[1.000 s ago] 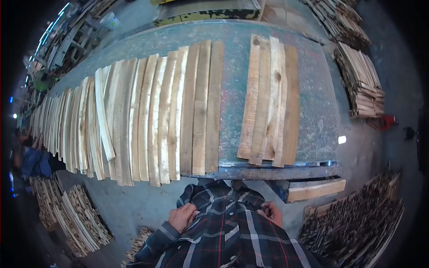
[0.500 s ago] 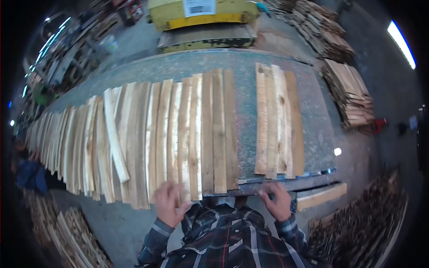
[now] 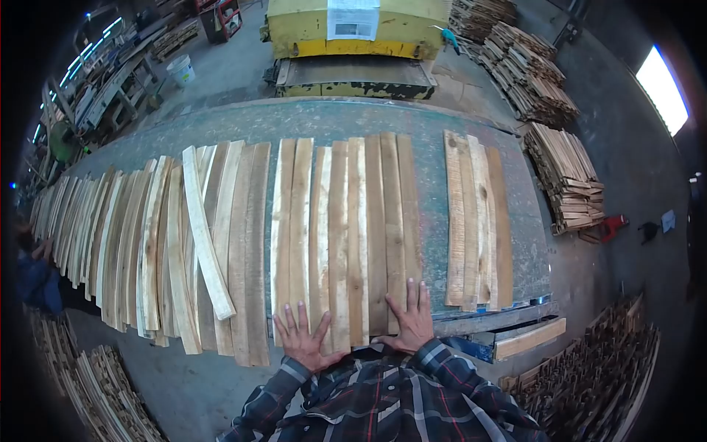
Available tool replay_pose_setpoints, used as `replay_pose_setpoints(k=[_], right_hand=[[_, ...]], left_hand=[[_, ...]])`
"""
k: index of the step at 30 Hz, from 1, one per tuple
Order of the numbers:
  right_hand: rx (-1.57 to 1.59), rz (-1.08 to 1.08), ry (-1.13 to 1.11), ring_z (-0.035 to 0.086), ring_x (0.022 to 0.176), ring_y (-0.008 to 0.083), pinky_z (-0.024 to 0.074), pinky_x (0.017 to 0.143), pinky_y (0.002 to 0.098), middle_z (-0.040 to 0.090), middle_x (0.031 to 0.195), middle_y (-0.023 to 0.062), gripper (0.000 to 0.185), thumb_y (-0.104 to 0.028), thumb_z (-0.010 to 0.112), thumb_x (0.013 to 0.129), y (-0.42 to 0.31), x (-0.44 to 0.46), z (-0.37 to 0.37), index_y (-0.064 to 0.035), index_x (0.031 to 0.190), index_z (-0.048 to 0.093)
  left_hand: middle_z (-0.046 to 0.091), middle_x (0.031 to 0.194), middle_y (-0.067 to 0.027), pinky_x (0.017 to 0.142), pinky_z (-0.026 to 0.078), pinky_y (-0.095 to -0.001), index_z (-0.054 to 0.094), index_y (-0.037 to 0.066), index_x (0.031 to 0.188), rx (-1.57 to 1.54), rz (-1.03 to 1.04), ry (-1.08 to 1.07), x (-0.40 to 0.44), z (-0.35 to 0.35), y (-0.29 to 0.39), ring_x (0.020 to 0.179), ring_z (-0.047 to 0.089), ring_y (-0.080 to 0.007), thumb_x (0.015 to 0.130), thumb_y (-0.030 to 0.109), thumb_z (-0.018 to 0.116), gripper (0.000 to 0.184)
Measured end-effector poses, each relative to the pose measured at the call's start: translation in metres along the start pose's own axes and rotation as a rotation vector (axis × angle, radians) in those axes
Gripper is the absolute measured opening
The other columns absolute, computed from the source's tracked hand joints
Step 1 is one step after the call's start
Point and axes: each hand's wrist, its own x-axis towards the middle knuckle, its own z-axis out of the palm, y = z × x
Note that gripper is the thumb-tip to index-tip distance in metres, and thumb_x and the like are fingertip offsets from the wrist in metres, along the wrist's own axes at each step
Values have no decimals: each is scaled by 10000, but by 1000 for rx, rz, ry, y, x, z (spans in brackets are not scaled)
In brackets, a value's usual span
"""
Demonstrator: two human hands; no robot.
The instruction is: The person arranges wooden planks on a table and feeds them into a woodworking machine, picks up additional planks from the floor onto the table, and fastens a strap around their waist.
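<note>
Several wooden strips [image 3: 339,236] lie side by side on the green table [image 3: 434,221], forming a group in front of me. My left hand [image 3: 303,340] rests with fingers spread on the near ends of the strips at the group's left side. At its right side, my right hand [image 3: 409,318] lies on the near ends, fingers stretched out. Neither hand grips anything. To the left is a long row of strips [image 3: 132,243], with one pale strip [image 3: 206,236] slanting across the top. A smaller group of strips [image 3: 477,221] lies apart on the right.
A yellow machine [image 3: 361,29] stands beyond the table. Stacked wood [image 3: 567,177] sits on the floor at right, with more piled wood [image 3: 589,368] at near right and near left [image 3: 110,390]. Another person [image 3: 40,280] is at the far left edge.
Both hands have come down onto the strips, the right one moving left and opening. A gap now separates the middle group from the left row. The camera view has shifted.
</note>
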Motion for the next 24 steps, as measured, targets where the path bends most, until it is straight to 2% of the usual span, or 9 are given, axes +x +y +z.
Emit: replay_pose_setpoints(k=[5,6,9,10,13,16,19,20,24], right_hand=[[-75,19,69,33,1518,576,46,1223,655,99,1656,334,1085,-774,775,642,21,43,-2,-204,1520,488],[-58,14,101,30,1523,567,27,1215,672,88,1662,332,1090,-783,758,653,29,56,-3,-216,1537,463],[-107,101,-8,23,1526,564,10,1195,707,75,1666,329,1116,-799,741,656,33,88,-27,-222,1558,429],[-118,110,-5,18,1521,576,-3,1173,740,78,1661,339,1135,-824,726,648,35,92,-28,-242,1568,406],[-92,84,6,14,1501,614,6,1170,743,73,1650,360,1134,-865,703,629,40,95,-27,-269,1553,430],[6,3,76,7,1477,653,24,1172,738,62,1640,379,1129,-892,685,617,50,101,-16,-288,1541,448],[15,-12,43,5,1468,665,40,1173,734,49,1638,384,1126,-899,681,615,61,123,-24,-285,1533,462],[34,-9,23,3,1471,659,43,1177,727,48,1639,381,1128,-896,681,619,68,135,-27,-286,1539,450],[11,-32,72,-5,1477,653,35,1189,711,27,1648,373,1157,-900,692,600,103,235,-42,-279,1546,447]], left_hand=[[192,1646,-320,1135,60,-801,453,310,1554,-51,47,114,59,14,-10,1487,135,-619,732,906,558,1021],[190,1654,-303,1139,40,-797,456,312,1551,-70,63,140,77,16,-15,1500,117,-600,711,908,579,1037],[182,1660,-290,1131,11,-806,461,313,1546,-54,40,-10,119,5,-22,1520,75,-572,686,916,591,1059],[165,1663,-288,1116,-20,-819,463,320,1542,-9,-27,-47,122,2,-17,1533,35,-549,632,926,627,1106],[112,1671,-297,1098,-38,-829,480,338,1527,-75,-171,-114,112,-13,-18,1516,1,-587,619,951,605,1102],[60,1663,-340,1101,10,-816,487,374,1522,23,-75,-62,114,8,-23,1508,-15,-608,585,980,601,1121],[53,1660,-348,1099,46,-813,489,370,1525,24,-105,-134,138,8,-19,1505,-10,-615,603,959,624,1103],[48,1663,-345,1095,78,-809,484,363,1531,33,-87,-118,152,10,-23,1504,-7,-618,624,939,638,1085],[50,1665,-339,1095,77,-814,481,360,1535,-11,-96,-60,252,18,-47,1504,-14,-618,623,894,683,1076]])
